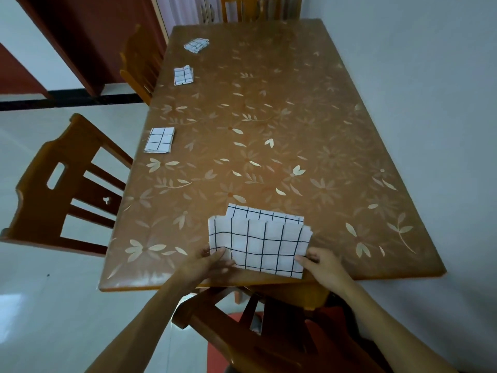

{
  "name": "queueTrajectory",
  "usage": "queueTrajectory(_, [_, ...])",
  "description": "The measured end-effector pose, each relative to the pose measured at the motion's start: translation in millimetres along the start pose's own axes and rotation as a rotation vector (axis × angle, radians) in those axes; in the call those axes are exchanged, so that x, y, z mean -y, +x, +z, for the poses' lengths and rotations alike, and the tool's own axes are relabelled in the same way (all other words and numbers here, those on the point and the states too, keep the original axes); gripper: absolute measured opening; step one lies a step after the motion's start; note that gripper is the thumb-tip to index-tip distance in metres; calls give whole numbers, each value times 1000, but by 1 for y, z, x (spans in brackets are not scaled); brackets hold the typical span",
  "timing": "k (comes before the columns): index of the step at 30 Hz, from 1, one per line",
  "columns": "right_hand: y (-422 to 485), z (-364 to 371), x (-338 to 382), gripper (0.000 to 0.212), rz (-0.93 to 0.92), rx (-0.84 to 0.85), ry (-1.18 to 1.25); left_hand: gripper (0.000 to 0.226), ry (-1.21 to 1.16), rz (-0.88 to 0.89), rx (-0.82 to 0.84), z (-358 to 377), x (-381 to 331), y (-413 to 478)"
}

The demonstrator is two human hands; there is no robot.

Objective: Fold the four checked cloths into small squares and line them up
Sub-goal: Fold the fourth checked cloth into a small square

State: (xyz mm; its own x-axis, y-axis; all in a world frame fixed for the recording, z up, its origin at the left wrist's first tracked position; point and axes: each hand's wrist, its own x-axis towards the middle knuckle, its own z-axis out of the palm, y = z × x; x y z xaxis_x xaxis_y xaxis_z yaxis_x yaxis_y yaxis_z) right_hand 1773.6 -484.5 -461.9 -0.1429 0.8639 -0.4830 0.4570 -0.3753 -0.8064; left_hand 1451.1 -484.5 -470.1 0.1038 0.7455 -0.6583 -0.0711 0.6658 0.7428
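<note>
A white cloth with black checks [262, 244] lies partly folded at the near edge of the brown flowered table [269, 130]. My left hand [212, 262] pinches its near left corner. My right hand [320, 262] pinches its near right corner. Three folded checked cloths lie in a row along the table's left edge: a near one [159, 140], a middle one [183, 75] and a far one [196, 45].
A wooden chair [67, 184] stands at the table's left side and another one [139, 60] stands farther back. A third chair [255, 327] is right below my arms. A pale wall runs along the table's right side.
</note>
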Motion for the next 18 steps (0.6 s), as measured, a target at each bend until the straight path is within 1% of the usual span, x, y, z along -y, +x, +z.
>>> queueTrajectory(3, [18,6,-1,17,51,-68,-74,41,32,-57,-118,-2,4,11])
queueTrajectory(5, [28,10,-5,27,105,-109,-120,36,118,-78,-172,2,2,14])
queueTrajectory(7, [34,12,-9,38,145,-134,-137,30,203,-98,-190,3,3,19])
queueTrajectory(9, [38,13,-10,39,181,-154,-157,24,279,-99,-193,5,0,23])
queueTrajectory(13, [45,16,-11,36,257,-199,-181,13,438,-44,-233,7,-2,33])
queueTrajectory(16, [45,19,-10,39,259,-234,-199,14,520,61,-275,11,-3,37])
queueTrajectory(18, [45,19,-8,40,247,-249,-208,16,526,81,-299,12,-4,38])
